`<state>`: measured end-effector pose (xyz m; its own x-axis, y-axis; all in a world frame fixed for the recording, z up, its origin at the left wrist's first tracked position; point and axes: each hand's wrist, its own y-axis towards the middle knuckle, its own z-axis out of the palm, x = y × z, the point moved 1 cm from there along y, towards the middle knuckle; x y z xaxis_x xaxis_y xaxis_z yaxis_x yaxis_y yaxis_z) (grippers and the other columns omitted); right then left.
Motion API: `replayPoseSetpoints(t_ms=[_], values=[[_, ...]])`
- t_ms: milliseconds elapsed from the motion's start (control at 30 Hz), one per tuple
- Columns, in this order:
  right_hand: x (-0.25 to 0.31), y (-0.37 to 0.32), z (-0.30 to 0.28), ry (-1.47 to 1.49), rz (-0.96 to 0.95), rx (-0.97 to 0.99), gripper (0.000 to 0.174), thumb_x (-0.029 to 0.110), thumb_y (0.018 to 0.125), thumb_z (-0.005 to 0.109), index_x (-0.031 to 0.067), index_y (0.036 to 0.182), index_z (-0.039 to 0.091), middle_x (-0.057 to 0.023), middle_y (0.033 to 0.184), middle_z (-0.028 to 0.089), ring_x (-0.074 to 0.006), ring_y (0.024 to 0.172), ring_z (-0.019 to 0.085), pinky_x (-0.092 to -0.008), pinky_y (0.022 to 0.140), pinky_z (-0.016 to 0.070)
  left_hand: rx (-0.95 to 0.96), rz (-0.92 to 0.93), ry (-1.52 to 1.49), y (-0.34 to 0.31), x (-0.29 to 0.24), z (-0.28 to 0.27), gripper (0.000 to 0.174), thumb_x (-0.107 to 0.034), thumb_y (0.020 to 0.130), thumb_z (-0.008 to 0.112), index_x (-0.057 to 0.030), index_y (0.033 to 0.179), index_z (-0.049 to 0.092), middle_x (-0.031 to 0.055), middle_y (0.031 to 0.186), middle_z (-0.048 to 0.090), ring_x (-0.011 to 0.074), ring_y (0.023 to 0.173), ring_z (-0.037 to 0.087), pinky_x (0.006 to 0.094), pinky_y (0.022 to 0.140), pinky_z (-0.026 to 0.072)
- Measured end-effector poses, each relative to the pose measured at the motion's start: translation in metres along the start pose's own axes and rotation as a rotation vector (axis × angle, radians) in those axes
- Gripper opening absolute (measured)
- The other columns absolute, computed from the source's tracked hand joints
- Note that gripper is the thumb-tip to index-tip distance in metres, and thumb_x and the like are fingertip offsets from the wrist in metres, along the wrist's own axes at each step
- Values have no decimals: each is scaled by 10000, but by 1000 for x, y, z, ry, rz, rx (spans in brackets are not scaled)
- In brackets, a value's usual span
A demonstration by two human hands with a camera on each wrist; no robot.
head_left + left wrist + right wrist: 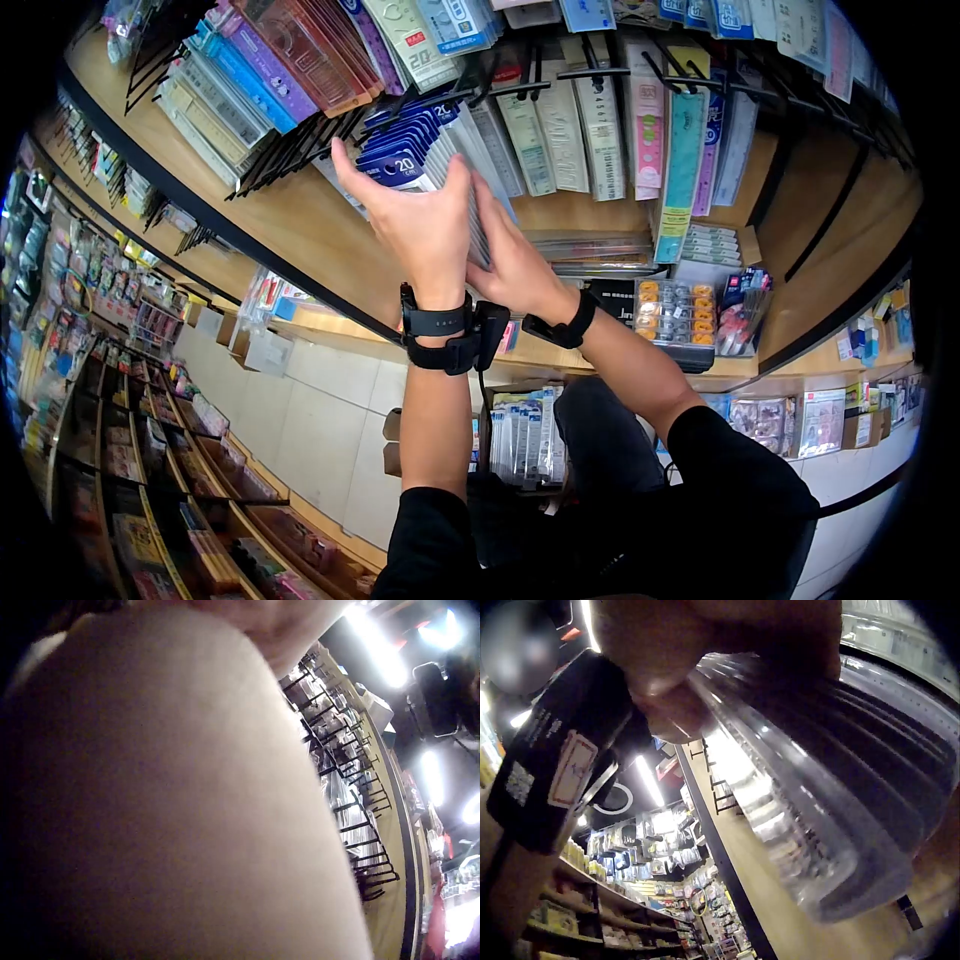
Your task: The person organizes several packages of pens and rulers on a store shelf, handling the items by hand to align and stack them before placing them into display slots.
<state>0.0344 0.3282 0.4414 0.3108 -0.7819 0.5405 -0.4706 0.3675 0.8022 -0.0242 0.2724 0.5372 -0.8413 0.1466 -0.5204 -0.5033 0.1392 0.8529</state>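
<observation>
A thick stack of clear-packed rulers (402, 160) with blue "20 cm" headers is between the two hands, in front of the hook rack. My left hand (425, 235) grips it from the near side, one digit stretched out at the left and another against the packs; its other fingers are hidden. The right hand (515, 265) holds the stack's right side, with fingers along the edge and the thumb lower down. In the right wrist view the ruler packs (817, 802) fan out below the fingers. Skin of the left arm (180, 795) fills most of the left wrist view.
Black hooks (285, 160) stick out beside the stack. More rulers (600, 130) hang at the back and right, among them a long teal one (682, 170). Below, a wooden shelf (340, 285) carries a box of orange-topped items (675, 310). A carton of packs (525, 435) stands near the person's knee.
</observation>
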Motion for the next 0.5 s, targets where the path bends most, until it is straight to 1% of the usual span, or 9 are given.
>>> replayPoseSetpoints(t_ms=[33,100,133,200,233,300,367,433,500], values=[[-2,1,0,30,-4,13,924,191,784,692,-89,1416,80,-312,1423,242,-418,1325,280,-412,1077,281,2,1,1,-1,-2,0,934,-130,652,787,67,1371,223,228,1327,376,273,1204,403,351,1046,286],[-5,2,1,39,-4,19,926,186,781,691,-88,1418,77,-308,1433,229,-409,1333,272,-407,1081,275,25,-128,-45,-2,-4,0,877,-134,659,783,63,1334,259,218,1278,416,264,1146,449,350,1010,330],[-6,2,1,45,-3,28,928,180,778,690,-87,1419,74,-303,1443,216,-400,1340,264,-403,1086,268,26,-129,-44,-3,-4,1,877,-134,659,783,63,1334,259,218,1278,416,264,1146,449,350,1010,330],[-7,1,2,67,-1,30,928,182,777,691,-85,1420,78,-302,1444,218,-396,1341,267,-402,1088,265,-17,-58,20,-3,-3,2,809,-127,661,781,51,1292,307,186,1188,470,246,1064,489,346,964,366],[-7,1,2,88,-1,32,928,183,775,692,-83,1420,81,-301,1445,221,-392,1341,271,-401,1090,262,-17,-59,22,-3,-4,2,809,-127,661,781,51,1292,307,186,1188,470,246,1064,489,346,964,366],[-12,-2,7,149,36,30,933,200,773,701,-76,1422,91,-301,1442,230,-390,1340,277,-399,1089,264,63,-158,133,-2,-7,1,825,-132,651,761,10,1313,288,230,1115,542,347,1034,556,409,901,416],[-12,-3,8,205,68,28,937,216,770,709,-69,1424,102,-301,1439,238,-388,1338,283,-398,1087,265,56,-110,80,-1,1,1,819,-146,656,756,2,1313,291,232,1109,550,352,1024,562,412,892,421],[-9,-3,7,103,78,-39,928,257,758,733,-59,1414,158,-300,1408,303,-387,1312,335,-402,1066,300,35,-20,50,7,5,3,802,-194,669,741,-16,1314,298,247,1119,555,379,998,576,423,869,433],[-9,-2,7,133,120,-47,919,269,752,742,-58,1404,184,-296,1392,330,-388,1297,358,-404,1052,318,46,-77,105,6,0,4,802,-205,670,741,-20,1314,300,250,1131,551,386,992,577,428,863,438]])
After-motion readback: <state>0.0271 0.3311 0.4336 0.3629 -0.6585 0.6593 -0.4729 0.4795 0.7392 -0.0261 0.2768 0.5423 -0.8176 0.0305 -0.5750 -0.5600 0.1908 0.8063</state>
